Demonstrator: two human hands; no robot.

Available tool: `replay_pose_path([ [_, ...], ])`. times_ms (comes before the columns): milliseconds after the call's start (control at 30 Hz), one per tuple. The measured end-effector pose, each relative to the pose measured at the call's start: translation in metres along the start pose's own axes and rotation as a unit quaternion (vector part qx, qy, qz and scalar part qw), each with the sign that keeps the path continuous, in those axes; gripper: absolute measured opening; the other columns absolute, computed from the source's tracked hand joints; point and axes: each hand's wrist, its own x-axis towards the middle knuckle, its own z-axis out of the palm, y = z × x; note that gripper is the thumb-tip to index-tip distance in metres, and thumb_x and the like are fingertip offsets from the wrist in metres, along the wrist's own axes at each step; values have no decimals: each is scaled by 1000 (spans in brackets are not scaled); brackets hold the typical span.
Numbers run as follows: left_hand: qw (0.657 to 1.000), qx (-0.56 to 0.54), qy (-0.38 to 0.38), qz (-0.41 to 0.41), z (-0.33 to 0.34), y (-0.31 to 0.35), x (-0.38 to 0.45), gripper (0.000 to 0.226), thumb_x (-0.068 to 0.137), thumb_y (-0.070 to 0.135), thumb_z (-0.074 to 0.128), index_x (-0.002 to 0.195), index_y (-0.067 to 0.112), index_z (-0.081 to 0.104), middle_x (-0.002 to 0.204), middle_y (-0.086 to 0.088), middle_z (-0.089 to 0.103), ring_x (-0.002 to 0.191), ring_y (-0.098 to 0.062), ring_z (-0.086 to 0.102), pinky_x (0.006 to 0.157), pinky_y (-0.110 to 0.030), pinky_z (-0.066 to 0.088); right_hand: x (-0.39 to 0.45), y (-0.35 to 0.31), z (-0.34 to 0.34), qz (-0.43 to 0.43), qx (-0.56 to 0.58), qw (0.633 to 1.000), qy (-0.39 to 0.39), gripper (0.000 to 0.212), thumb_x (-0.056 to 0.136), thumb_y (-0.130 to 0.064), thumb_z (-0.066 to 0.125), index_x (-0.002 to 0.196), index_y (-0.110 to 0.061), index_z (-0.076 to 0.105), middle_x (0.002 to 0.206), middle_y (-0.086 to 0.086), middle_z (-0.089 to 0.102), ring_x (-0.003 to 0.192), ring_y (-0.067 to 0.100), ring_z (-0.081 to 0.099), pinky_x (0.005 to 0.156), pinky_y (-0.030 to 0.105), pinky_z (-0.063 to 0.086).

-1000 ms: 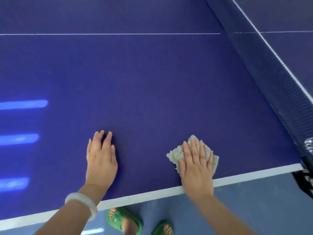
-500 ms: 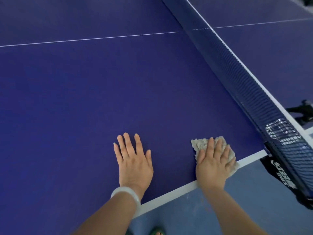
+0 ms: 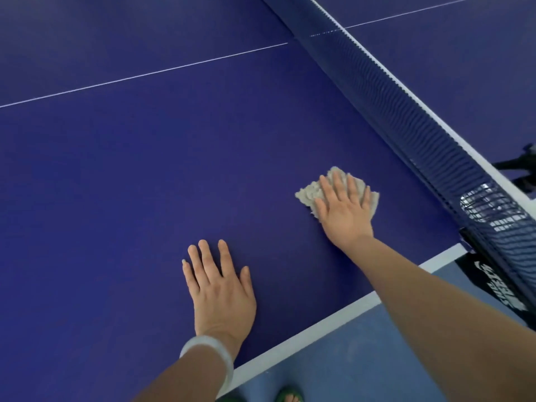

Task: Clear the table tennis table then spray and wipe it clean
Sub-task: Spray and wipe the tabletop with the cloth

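Step in hand: wiping the blue table tennis table [image 3: 145,175] near the net [image 3: 406,111], by the side edge.
Right hand [image 3: 345,210]: flat, fingers straight and spread, pressing a crumpled grey-beige cloth [image 3: 307,194] onto the playing surface — not curled round it, cloth edges showing past the fingertips.
Left hand [image 3: 220,291]: flat on the bare surface, fingers extended, gripping nothing; white bangle [image 3: 208,352] at the wrist.
Cloth position: on the table, near the net, in from the white edge line [image 3: 333,317].
Clearing: apparently done in this stretch — no bats or balls in sight.
Spray bottle: not in view.
Doing it well: even palm pressure over the whole cloth; long overlapping strokes parallel to the net; final passes carried right out over the white edge line.
Near the net: fingers kept low and clear of the mesh and of the clamp [image 3: 490,210] at the post.
Cloth care: refolding to a fresh face once bunched or soiled.
Left hand's job: steady support only — likely to leave prints, so worth wiping that patch afterwards.
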Motion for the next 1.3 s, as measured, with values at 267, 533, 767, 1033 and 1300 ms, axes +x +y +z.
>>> replay_pose_path([
  [267, 1000, -19, 19, 2, -1, 2, -1, 70, 95, 44, 19, 148, 0, 35, 153, -31, 26, 145, -45, 16, 118, -59, 14, -96, 29, 6, 226, 48, 971, 63, 56, 104, -43, 12, 157, -25, 13, 164, 2, 4, 151, 28, -3, 118, 59, -2],
  [533, 1000, -13, 16, -3, 1, 3, -2, 72, 95, 46, 16, 150, 1, 30, 155, -30, 21, 147, -44, 11, 120, -57, 9, -147, 16, 22, -135, -7, 989, 55, 52, 102, -44, 29, 153, -30, 29, 162, -7, 18, 151, 21, 7, 119, 57, 11],
  [767, 999, -15, 31, 1, 8, 0, -1, 70, 95, 44, 22, 149, 0, 30, 154, -31, 21, 146, -45, 11, 119, -58, 9, -114, 67, 16, 285, 177, 936, 109, 57, 104, -36, 29, 156, -17, 14, 165, 1, 0, 150, 23, -13, 122, 44, 0],
  [1033, 1000, -27, 12, 1, 7, 0, 0, 71, 95, 44, 18, 151, 1, 26, 155, -31, 18, 146, -45, 8, 120, -57, 5, -141, -11, 17, 392, 323, 849, 145, 67, 104, -37, 32, 156, -12, -1, 162, 0, -17, 138, 36, 24, 112, 44, 31],
  [1300, 999, -41, -22, 2, 4, -1, 1, 65, 99, 41, 31, 153, 4, 20, 157, -28, 14, 147, -43, 4, 120, -55, 2, -178, -24, 5, 484, 404, 775, 43, 53, 103, -45, 29, 134, -4, 39, 129, 13, 49, 107, 31, 55, 87, 46, 50],
])
